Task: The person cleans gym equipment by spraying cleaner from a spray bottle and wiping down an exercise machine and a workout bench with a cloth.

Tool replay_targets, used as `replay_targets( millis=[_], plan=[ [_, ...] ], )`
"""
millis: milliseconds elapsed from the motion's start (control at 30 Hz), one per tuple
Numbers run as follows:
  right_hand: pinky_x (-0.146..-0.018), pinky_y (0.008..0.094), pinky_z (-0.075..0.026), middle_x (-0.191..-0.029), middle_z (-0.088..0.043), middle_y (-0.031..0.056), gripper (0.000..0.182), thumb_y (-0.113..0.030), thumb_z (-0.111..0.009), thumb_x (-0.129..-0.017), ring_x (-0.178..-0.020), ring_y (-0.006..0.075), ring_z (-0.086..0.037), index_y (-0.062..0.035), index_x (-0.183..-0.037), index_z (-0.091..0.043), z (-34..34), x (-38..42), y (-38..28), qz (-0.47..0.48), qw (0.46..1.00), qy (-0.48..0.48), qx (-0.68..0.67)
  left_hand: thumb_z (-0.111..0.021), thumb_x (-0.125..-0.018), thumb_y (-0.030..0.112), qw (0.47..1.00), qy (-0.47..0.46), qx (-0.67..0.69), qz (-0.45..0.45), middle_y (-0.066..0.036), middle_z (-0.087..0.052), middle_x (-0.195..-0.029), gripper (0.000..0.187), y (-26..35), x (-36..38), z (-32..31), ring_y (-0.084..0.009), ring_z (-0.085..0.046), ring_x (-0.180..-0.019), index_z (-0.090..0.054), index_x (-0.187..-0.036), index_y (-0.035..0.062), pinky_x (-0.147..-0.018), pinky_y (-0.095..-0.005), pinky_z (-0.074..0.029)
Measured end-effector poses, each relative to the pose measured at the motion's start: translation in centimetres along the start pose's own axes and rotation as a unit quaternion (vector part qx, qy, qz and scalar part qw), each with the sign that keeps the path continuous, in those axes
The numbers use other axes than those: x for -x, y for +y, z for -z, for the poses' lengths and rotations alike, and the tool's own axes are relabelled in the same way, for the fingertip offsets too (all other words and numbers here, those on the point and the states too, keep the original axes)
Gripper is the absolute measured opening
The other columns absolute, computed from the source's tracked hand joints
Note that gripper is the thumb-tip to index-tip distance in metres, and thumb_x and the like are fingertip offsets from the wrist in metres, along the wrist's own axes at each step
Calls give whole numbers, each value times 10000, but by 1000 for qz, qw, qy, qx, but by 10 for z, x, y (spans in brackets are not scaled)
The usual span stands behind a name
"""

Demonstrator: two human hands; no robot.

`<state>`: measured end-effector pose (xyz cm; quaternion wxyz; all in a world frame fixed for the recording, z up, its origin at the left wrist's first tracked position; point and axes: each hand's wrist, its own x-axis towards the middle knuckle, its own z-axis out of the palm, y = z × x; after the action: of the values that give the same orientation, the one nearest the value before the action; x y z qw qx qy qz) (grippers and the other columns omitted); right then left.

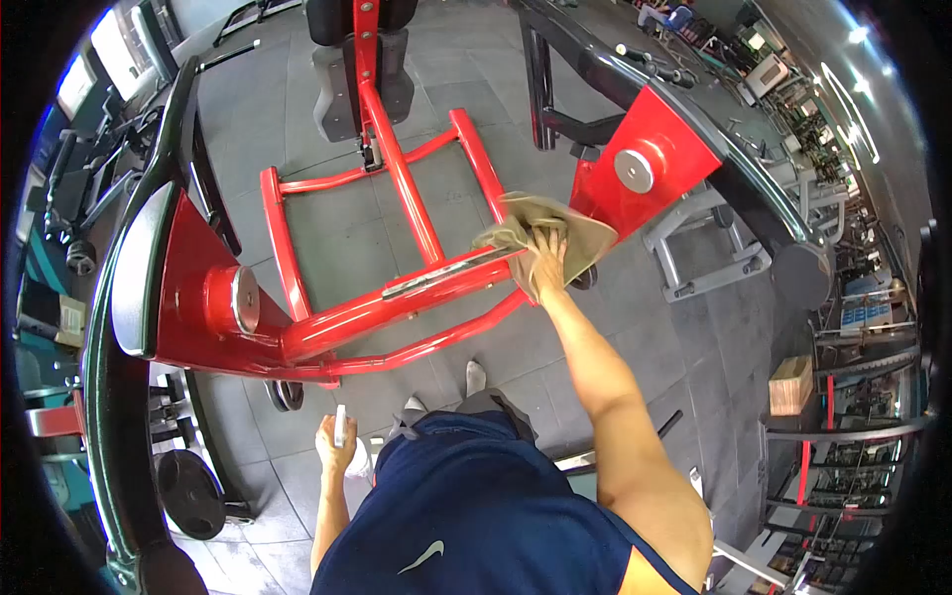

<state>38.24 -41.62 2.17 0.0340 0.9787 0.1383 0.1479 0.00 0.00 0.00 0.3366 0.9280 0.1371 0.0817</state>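
Over red tubing (pixel 342 328), right hand (pixel 546 262) lies splayed on cloth (pixel 587 236); left hand (pixel 334 448) clasps white object (pixel 341 424).

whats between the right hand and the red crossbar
In the head view, a tan cloth lies between them: the right hand is spread on it, and it covers one end of the red crossbar.

Gym, red exercise machine (pixel 400 178), grey floor (pixel 709 337)
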Motion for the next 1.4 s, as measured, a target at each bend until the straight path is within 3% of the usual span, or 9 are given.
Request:
replay_targets(
  millis=[100,333,633,867,967,1033,1167,1300,1400],
  plan=[
    [-1139,451,-368,-1407,-564,169,413,-383,-457,-1004,-1339,348,-498,-153,-1295,-638,44,-29,24,25,962,-149,-227,-673,-871,182,999,9,16,30,-156,-584,-683,219,24,4,-1,-376,-578,-684,-601,-721,40,-617,-503,-451],
    [-989,458,-476,-1255,-677,151,511,-472,-421,-1015,-1159,322,-640,-91,-1191,-713,-18,-154,49,-5,811,-573,-115,-709,-889,176,984,99,54,140,-106,-544,-700,207,61,45,-10,-260,-553,-623,-637,-777,18,-582,-399,-428],
    [-903,471,-507,-1132,-711,148,482,-457,-451,-1014,-1059,321,-676,-79,-1114,-733,-77,-154,-3,-1,644,-710,-285,-691,-904,194,965,118,16,232,-134,-536,-717,225,152,58,-59,-312,-555,-643,-620,-783,18,-605,-429,-434],
    [-836,481,-531,-1037,-739,145,468,-446,-474,-1013,-980,320,-704,-69,-1054,-748,-48,-133,8,-2,686,-609,-398,-701,-870,179,989,34,8,141,-144,-587,-703,199,176,8,-76,-364,-583,-700,-622,-752,39,-635,-458,-469],
    [-809,484,-538,-968,-751,138,442,-421,-491,-1016,-942,320,-713,-69,-1013,-759,3,-102,20,198,895,-355,-185,-717,-828,148,996,2,1,85,-138,-641,-761,128,183,-18,-73,-368,-632,-766,-662,-792,38,-679,-457,-511],
    [-1098,527,-359,-1170,-684,172,417,-349,-496,-1009,-1319,336,-514,-39,-943,-767,34,-71,28,181,923,-270,-208,-723,-817,140,999,-26,31,28,-141,-647,-767,121,188,-38,-74,-368,-632,-757,-665,-797,35,-679,-447,-516],
    [-1205,611,-135,-1529,-403,232,387,-345,-633,-917,-1483,445,-222,23,-935,-749,72,-7,29,158,956,-124,-214,-733,-820,155,985,-77,115,-98,-142,-628,-771,144,217,-85,-68,-357,-632,-730,-671,-829,25,-662,-440,-506],
    [-1194,593,-209,-1518,-432,230,284,-205,-740,-824,-1492,433,-228,7,-1012,-728,54,24,21,75,934,-8,-350,-733,-836,140,960,-148,121,-204,-143,-641,-823,137,255,-120,-51,-347,-638,-769,-671,-865,22,-659,-425,-515],
    [-1096,441,-417,-1320,-627,216,338,-152,-728,-859,-1332,330,-523,68,-1112,-681,45,23,17,-9,886,81,-457,-748,-842,215,940,-188,133,-252,-160,-648,-961,210,273,-138,-48,-351,-650,-875,-701,-943,37,-756,-438,-532]
  ],
)
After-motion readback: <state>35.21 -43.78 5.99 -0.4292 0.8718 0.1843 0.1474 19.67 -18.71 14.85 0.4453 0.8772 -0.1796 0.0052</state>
